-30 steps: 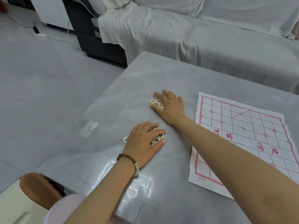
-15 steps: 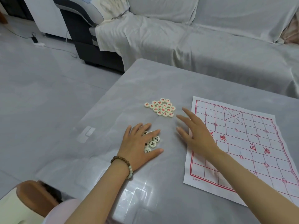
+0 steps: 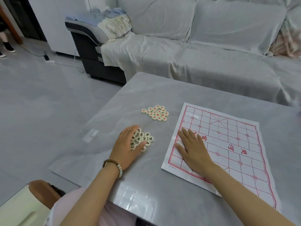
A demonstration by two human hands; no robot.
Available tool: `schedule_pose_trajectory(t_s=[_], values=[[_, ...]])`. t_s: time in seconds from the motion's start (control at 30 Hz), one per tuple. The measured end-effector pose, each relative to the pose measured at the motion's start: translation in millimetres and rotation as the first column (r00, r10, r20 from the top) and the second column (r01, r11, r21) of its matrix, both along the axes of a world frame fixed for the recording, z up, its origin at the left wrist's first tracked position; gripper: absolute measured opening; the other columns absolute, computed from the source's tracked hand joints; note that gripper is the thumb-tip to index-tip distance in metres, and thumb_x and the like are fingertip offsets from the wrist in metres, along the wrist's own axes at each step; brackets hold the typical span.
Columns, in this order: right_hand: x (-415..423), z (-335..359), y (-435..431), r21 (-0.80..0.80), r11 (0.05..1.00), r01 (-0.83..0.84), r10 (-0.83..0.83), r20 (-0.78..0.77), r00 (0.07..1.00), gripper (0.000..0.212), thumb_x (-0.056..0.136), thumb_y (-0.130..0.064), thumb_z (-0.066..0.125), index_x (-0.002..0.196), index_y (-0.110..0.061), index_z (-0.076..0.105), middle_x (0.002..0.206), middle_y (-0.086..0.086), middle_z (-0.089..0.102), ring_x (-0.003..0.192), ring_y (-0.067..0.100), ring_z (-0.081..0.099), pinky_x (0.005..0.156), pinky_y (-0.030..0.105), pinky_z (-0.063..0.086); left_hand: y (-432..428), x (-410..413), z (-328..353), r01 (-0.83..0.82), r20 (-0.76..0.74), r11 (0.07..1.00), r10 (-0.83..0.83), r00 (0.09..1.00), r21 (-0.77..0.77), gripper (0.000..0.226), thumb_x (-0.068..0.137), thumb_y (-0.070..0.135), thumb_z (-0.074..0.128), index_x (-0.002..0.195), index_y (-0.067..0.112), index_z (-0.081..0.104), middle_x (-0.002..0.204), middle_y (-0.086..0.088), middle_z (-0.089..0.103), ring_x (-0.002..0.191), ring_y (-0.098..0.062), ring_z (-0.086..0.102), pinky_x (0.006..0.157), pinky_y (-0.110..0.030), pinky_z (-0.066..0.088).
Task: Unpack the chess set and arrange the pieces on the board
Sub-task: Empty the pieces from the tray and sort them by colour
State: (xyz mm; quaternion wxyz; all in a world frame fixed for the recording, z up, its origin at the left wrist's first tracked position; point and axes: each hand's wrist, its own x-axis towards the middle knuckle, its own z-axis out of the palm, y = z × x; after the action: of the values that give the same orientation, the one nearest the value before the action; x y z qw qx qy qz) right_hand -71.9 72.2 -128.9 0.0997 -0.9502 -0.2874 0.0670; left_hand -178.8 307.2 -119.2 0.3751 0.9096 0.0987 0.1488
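Note:
A white paper chess board (image 3: 228,144) with red grid lines lies flat on the right of the grey table (image 3: 146,193). My right hand (image 3: 192,149) rests flat with straight fingers on the board's near left part. A cluster of round cream pieces with red characters (image 3: 155,113) lies on the table left of the board's far corner. Closer to me, a second cluster with black characters (image 3: 144,138) sits partly under my left hand (image 3: 127,147), whose fingers lie flat over its left side. A bead bracelet is on my left wrist.
A sofa (image 3: 211,54) draped in grey cloth runs along the table's far side. The table's left edge drops to a grey tiled floor (image 3: 40,103). A power strip and cable (image 3: 48,60) lie on the floor at the far left.
My right hand has left the red pieces, swung right and come down flat on the board. My left hand stays over the black pieces, which are more uncovered now.

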Motion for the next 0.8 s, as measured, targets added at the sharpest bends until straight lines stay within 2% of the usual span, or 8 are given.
schedule_pose_trajectory(t_s=[0.07,0.13,0.2,0.27,0.33,0.43,0.57,0.8], values=[[-3.7,4.8,-0.2,0.0,1.0,-0.029,0.029,-0.028,0.999,0.085,0.073,-0.07,-0.016,0.147,-0.028,-0.011,0.156,-0.009,-0.016,0.143,0.011,-0.018,0.117,0.038,-0.011,3.5,-11.8,-0.5,-0.068,-0.001,0.997,0.068,0.998,-0.043,0.06,0.086,0.045,0.057,0.138,0.023,0.037,0.138,0.011,0.037,0.125,-0.001,0.03,0.101,-0.009,0.024],[-11.9,13.5,6.2,0.057,0.995,-0.087,0.088,-0.026,0.996,0.087,0.073,-0.073,-0.016,0.148,-0.029,-0.008,0.155,-0.012,-0.017,0.143,0.009,-0.017,0.117,0.036,-0.012,9.3,-20.6,-1.9,-0.103,-0.051,0.994,0.1,0.994,-0.046,0.064,0.085,0.046,0.055,0.14,0.021,0.034,0.144,0.009,0.034,0.132,-0.006,0.028,0.105,-0.014,0.02],[-27.2,24.4,20.1,0.142,0.969,-0.202,0.206,-0.018,0.978,0.09,0.072,-0.076,-0.015,0.149,-0.031,-0.001,0.153,-0.017,-0.013,0.143,0.006,-0.012,0.115,0.031,-0.01,13.7,-28.0,-0.9,-0.057,-0.11,0.998,0.053,0.993,-0.033,0.068,0.084,0.049,0.056,0.142,0.022,0.031,0.148,0.01,0.029,0.137,-0.006,0.024,0.109,-0.019,0.018],[-46.5,30.9,37.4,0.181,0.924,-0.338,0.349,-0.03,0.937,0.078,0.08,-0.067,-0.005,0.149,-0.031,0.004,0.154,-0.017,-0.008,0.143,0.004,-0.009,0.114,0.026,-0.011,16.3,-35.5,-0.8,0.051,-0.14,0.995,-0.039,0.989,0.081,0.071,0.085,0.055,0.053,0.144,0.025,0.029,0.15,0.012,0.023,0.139,-0.005,0.021,0.112,-0.021,0.017],[-61.7,30.3,50.2,0.167,0.891,-0.422,0.432,-0.031,0.901,0.075,0.083,-0.062,-0.002,0.15,-0.029,0.005,0.155,-0.016,-0.005,0.143,0.002,-0.01,0.113,0.025,-0.014,15.9,-42.7,-1.4,0.136,-0.163,0.962,-0.098,0.982,0.238,0.075,0.082,0.064,0.037,0.146,0.027,0.024,0.15,0.017,0.014,0.139,-0.001,0.016,0.112,-0.017,0.013],[-69.7,23.8,59.1,0.138,0.877,-0.461,0.468,-0.024,0.883,0.077,0.081,-0.06,-0.007,0.15,-0.029,0.005,0.156,-0.016,-0.002,0.143,0.003,-0.011,0.113,0.026,-0.016,15.3,-53.5,-1.3,0.152,-0.182,0.917,-0.09,0.979,0.368,0.081,0.078,0.071,0.011,0.147,0.028,0.014,0.148,0.022,0.005,0.133,0.008,0.008,0.108,-0.012,0.007],[-70.2,18.3,66.1,0.106,0.877,-0.469,0.473,-0.015,0.881,0.077,0.081,-0.058,-0.008,0.15,-0.028,0.004,0.156,-0.015,-0.001,0.141,0.002,-0.013,0.114,0.028,-0.016,13.9,-65.3,-4.5,0.136,-0.179,0.918,-0.072,0.981,0.374,0.074,0.082,0.059,0.007,0.147,0.026,0.016,0.153,0.014,0.012,0.14,-0.003,0.016,0.109,-0.013,0.008],[-76.2,18.2,68.1,0.074,0.875,-0.479,0.48,-0.001,0.877,0.078,0.081,-0.059,-0.008,0.15,-0.026,0.004,0.157,-0.013,-0.001,0.14,0.0,-0.013,0.112,0.026,-0.02,8.2,-66.8,-5.7,0.088,-0.126,0.909,-0.04,0.991,0.408,0.077,0.079,0.058,0.003,0.144,0.025,0.028,0.151,0.011,0.022,0.139,-0.006,0.022,0.108,-0.016,0.008]])
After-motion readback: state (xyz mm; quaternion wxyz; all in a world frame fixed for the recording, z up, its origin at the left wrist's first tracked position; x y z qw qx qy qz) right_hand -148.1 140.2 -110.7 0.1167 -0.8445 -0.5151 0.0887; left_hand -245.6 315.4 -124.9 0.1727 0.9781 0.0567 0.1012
